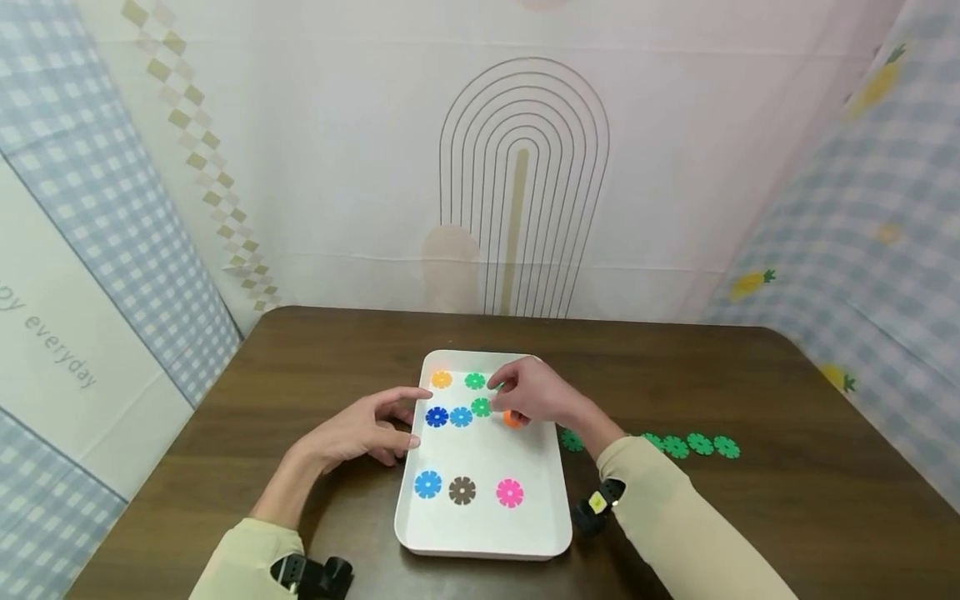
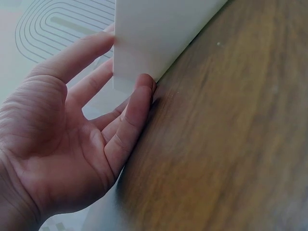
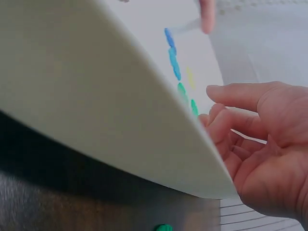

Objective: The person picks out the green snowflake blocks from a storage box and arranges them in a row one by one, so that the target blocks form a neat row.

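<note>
A white tray holds flower-shaped plastic discs. My left hand touches its left rim with index finger and thumb; in the left wrist view, the hand has its other fingers beside the tray's outer wall. Over the tray's upper right hovers my right hand, thumb and index finger apart. Around its fingertips lie a green disc and an orange disc, the latter partly covered. In the right wrist view, no disc shows between the fingers of that hand, though the rim hides some fingertips.
Also in the tray are a yellow-orange disc, a dark blue disc, a brown disc and a pink disc. Several green discs lie in a row on the brown table, right of the tray. A patterned cloth hangs behind.
</note>
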Tool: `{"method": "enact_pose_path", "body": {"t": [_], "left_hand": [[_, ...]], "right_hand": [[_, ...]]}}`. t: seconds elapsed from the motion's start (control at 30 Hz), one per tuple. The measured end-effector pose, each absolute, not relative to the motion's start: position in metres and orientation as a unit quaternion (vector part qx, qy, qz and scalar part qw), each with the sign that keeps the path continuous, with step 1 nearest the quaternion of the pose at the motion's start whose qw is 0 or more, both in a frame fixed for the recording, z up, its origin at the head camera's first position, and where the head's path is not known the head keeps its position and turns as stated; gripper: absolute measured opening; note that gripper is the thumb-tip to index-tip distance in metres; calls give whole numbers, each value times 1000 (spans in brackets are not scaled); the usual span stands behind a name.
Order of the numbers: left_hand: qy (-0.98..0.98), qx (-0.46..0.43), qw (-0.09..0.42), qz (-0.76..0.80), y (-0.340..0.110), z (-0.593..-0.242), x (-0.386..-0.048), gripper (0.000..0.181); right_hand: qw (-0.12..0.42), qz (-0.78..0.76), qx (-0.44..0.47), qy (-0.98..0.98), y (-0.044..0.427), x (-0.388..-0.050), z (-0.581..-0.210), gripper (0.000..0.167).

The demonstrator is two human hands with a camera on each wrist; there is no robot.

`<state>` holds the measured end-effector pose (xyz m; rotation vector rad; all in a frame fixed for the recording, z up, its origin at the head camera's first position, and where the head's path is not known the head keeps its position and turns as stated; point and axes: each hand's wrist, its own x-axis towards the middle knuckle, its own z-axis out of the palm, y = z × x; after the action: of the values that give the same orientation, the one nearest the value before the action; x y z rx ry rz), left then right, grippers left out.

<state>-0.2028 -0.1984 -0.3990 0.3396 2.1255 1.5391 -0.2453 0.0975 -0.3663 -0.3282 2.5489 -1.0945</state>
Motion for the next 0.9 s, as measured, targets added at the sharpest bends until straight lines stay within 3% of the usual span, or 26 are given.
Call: {"method": "enact_pose_path", "body": {"t": [0.6, 0.9], "left_hand": [[777, 124, 249, 565, -198, -401, -203, 72], [778, 123, 246, 565, -198, -400, -204, 71]], "right_hand": [[121, -263, -134, 948, 78, -246, -381, 25], [177, -283, -138, 932, 81, -250, -375, 22]]}}
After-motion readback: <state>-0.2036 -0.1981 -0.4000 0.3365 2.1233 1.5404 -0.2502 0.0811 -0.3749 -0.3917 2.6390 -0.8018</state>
